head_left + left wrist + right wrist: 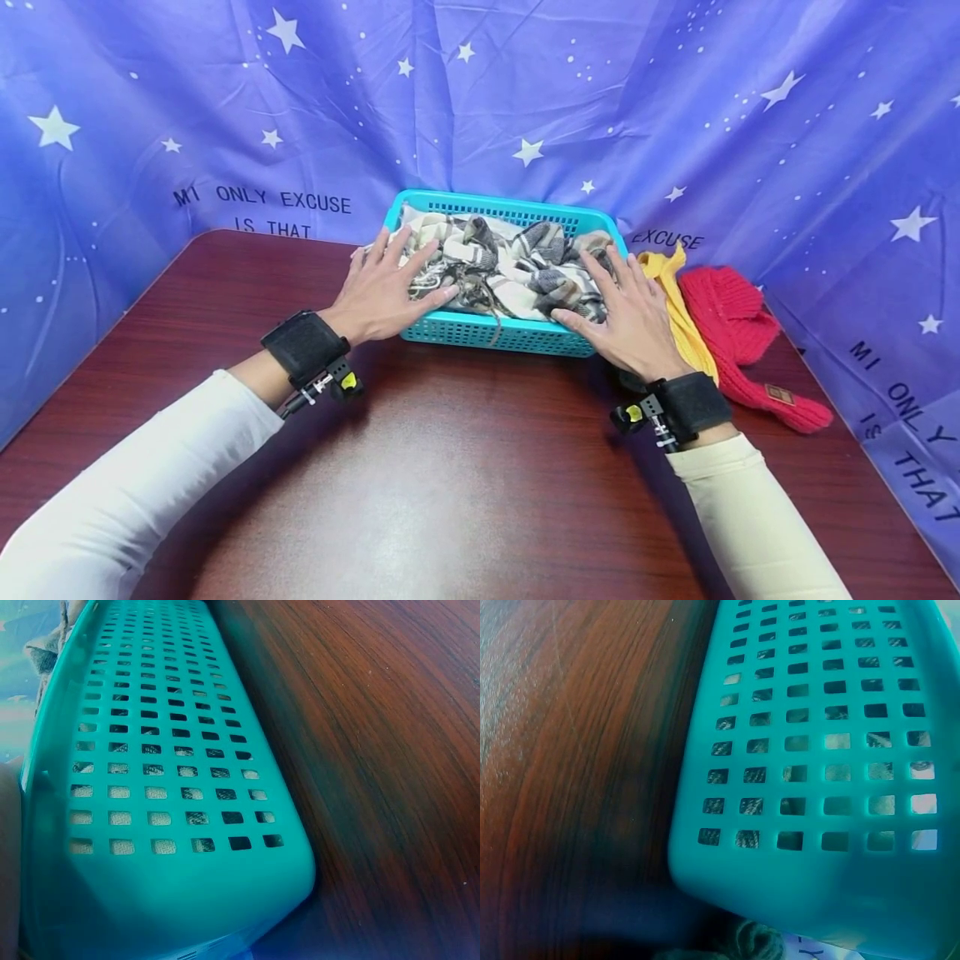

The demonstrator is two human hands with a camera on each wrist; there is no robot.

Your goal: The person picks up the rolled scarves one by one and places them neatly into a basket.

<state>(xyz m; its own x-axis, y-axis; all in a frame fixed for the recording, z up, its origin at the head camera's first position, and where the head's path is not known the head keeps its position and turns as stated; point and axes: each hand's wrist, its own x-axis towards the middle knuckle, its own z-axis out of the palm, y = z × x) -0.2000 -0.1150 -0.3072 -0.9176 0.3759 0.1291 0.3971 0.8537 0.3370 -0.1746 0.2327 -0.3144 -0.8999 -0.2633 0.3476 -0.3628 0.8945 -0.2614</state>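
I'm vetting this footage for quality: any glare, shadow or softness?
Head view: pale glare on the table, dark shadows beside both forearms; left wrist view: the basket looks slightly soft under a bluish cast; right wrist view: similarly soft, with a murky shadow on the table at lower left.

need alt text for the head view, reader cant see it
A person's left hand and right hand are spread at opposite ends of a turquoise basket holding crumpled plaid cloth. It sits on a reddish-brown table, with yellow fabric and red knitwear to its right and a starry blue backdrop behind.
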